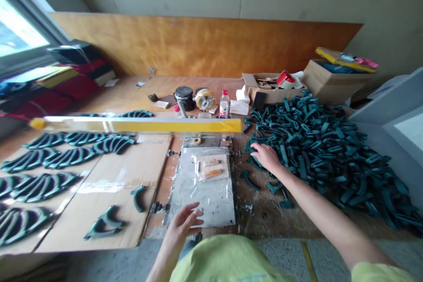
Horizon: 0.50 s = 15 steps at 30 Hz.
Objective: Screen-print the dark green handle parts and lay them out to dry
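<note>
My right hand (pixel 265 157) is at the left edge of a large heap of dark green curved plastic parts (pixel 317 141). Its fingers close on one dark green curved part (pixel 257 164) at the heap's border. Over the lower left of a grey metal plate (pixel 206 205) hovers my left hand (pixel 188 220), fingers apart and holding nothing. Loose curved parts (pixel 251 180) lie between the plate and the heap. On the cardboard sheet (pixel 115 194) to the left, two or three single parts (pixel 139 198) lie near me, with fanned rows of parts (pixel 49 185) beyond.
A yellow-and-white bar (pixel 139 124) spans the view above the plate's far end. Behind it stand a black tub (pixel 185 98), a tape roll (pixel 205 99) and a red-capped bottle (pixel 224 103). Cardboard boxes (pixel 333 83) are at the back right; knobbed clamps (pixel 160 207) flank the plate.
</note>
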Available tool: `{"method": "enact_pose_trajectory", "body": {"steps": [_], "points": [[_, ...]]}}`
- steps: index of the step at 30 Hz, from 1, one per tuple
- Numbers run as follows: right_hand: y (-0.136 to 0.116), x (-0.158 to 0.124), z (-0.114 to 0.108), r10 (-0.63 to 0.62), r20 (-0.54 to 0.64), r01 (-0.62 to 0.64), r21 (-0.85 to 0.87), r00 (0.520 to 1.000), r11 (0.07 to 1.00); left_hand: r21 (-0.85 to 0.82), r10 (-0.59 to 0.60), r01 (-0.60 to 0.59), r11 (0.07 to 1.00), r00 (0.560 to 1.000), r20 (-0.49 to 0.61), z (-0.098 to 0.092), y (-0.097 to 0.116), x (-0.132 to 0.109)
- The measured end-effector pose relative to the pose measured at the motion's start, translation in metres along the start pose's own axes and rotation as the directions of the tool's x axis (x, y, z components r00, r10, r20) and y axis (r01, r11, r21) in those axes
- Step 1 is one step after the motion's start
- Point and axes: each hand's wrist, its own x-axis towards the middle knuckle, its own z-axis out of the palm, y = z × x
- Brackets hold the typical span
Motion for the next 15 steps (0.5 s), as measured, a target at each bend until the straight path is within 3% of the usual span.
{"method": "enact_pose_trajectory", "body": {"steps": [4, 7, 10, 15], "points": [[-0.084, -0.003, 0.056, -0.214, 0.024, 0.209, 0.137, 0.976, 0.968, -0.011, 0.014, -0.014, 1.000, 1.000, 0.015, -0.021, 0.000, 0.005], [-0.129, -0.001, 0.089, -0.295, 0.032, 0.288, 0.139, 0.955, 0.947, -0.007, 0.039, -0.039, 0.999, 0.999, 0.021, -0.036, -0.001, 0.010], [-0.145, -0.001, 0.102, -0.315, 0.089, 0.310, 0.066, 0.945, 0.948, -0.023, 0.052, -0.052, 0.998, 0.999, -0.004, -0.055, -0.004, 0.015], [-0.151, -0.003, 0.098, -0.276, 0.126, 0.287, -0.073, 0.953, 0.955, -0.025, 0.125, -0.127, 0.992, 0.989, -0.073, -0.087, 0.012, 0.028]]}}
